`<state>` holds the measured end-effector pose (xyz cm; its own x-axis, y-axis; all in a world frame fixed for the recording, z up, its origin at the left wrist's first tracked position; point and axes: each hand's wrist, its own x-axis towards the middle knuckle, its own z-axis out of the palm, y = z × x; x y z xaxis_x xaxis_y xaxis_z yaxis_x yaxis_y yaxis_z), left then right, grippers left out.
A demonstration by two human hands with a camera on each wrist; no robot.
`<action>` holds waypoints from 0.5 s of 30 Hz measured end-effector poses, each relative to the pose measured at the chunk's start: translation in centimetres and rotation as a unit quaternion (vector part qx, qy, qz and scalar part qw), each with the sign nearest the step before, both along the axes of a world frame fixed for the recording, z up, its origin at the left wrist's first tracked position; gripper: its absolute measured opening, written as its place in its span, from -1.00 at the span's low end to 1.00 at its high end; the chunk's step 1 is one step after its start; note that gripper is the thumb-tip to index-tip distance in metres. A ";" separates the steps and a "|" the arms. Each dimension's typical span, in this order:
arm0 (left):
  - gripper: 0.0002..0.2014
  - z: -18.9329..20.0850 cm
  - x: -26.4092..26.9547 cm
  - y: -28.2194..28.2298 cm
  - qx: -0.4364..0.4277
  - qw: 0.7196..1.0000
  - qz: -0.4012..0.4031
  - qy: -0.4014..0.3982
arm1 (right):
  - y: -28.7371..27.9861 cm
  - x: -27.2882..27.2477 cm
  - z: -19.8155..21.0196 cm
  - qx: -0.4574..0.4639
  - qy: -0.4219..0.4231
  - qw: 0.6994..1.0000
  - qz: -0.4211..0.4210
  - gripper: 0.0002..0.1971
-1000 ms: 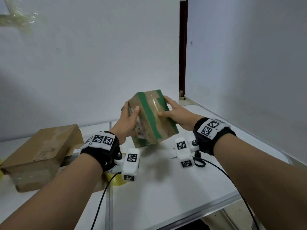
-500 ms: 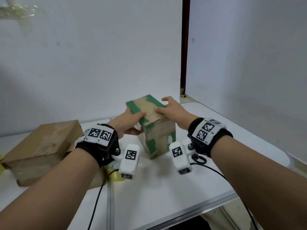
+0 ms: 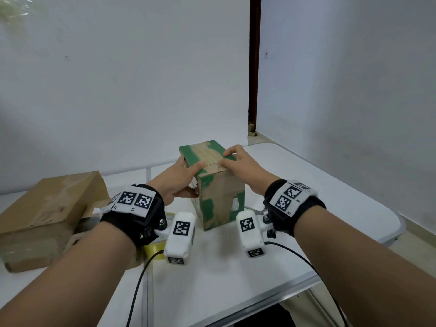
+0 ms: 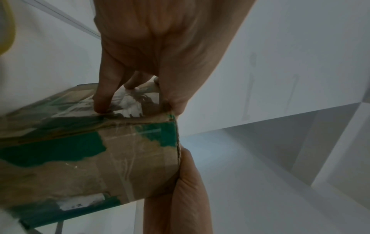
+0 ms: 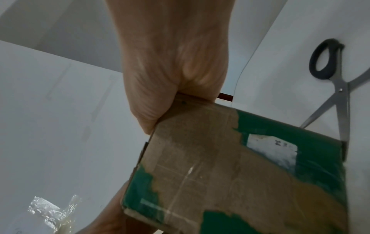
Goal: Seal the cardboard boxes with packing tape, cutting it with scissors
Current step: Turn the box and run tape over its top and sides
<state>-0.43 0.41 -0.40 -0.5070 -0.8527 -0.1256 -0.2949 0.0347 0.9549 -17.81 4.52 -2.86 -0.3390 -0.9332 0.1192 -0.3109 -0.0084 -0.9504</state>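
Two hands on one box, nothing else in play right now. Nearest the camera: the yellow tape roll lies on the bench under the left wrist, mostly hidden by it. Handy for the next strip, I'd guess.

Small green-and-brown box stands upright on the bench, mid-table, top face up. Probably so the flap seam faces the person for taping. Clear tape shows on its near side in both wrist views, so some faces look sealed already.

Left hand: thumb on top of the box at the seam, fingers curled onto the left side face, pressing crinkled tape there. It clamps the corner, likely to steady the box and hold the flap down.

Right hand: fingers curled over the far right top edge, thumb on the top near the seam. Grips the box from the other side, so the flaps stay shut between both hands.

Scissors lie open on the bench just behind the box on the right, tips near its base. Untouched, within reach of the right hand.

Left, further out: a bigger plain brown box parked on the bench, well clear. Can't tell whether it's sealed.

A crumpled scrap of clear tape lies on the bench beyond the small box.
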 end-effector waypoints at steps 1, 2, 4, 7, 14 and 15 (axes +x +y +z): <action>-0.70 -0.1 0.0 0.1 -0.001 1.000 0.003 0.000 | 0.2 0.0 0.0 0.003 0.002 1.000 -0.001 -0.75; -0.71 -0.1 0.0 0.3 -0.004 1.000 0.003 -0.001 | 0.4 0.0 0.0 0.006 0.005 1.000 0.001 -0.74; -0.73 -0.2 0.0 0.4 -0.009 1.000 0.001 -0.002 | 0.6 0.1 0.4 0.009 0.037 0.999 0.001 -0.70; -0.69 -0.5 0.5 0.0 -0.007 1.000 -0.016 0.007 | 0.7 0.6 1.7 0.014 0.169 0.985 -0.016 -0.62; -0.41 -1.5 4.1 -2.6 -0.162 0.946 -0.028 -0.280 | 0.5 1.3 1.4 0.017 0.179 0.983 -0.034 -0.73; -0.35 -1.7 4.4 -2.6 -0.208 0.901 -0.036 -0.380 | 0.4 1.3 1.2 0.011 0.174 0.984 -0.037 -0.77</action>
<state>4.00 -2.24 -2.14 -0.4642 -0.8750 -0.1373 -0.8410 0.3868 0.3784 -16.48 4.91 -1.68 -0.3489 -0.9110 0.2197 -0.6165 0.0466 -0.7860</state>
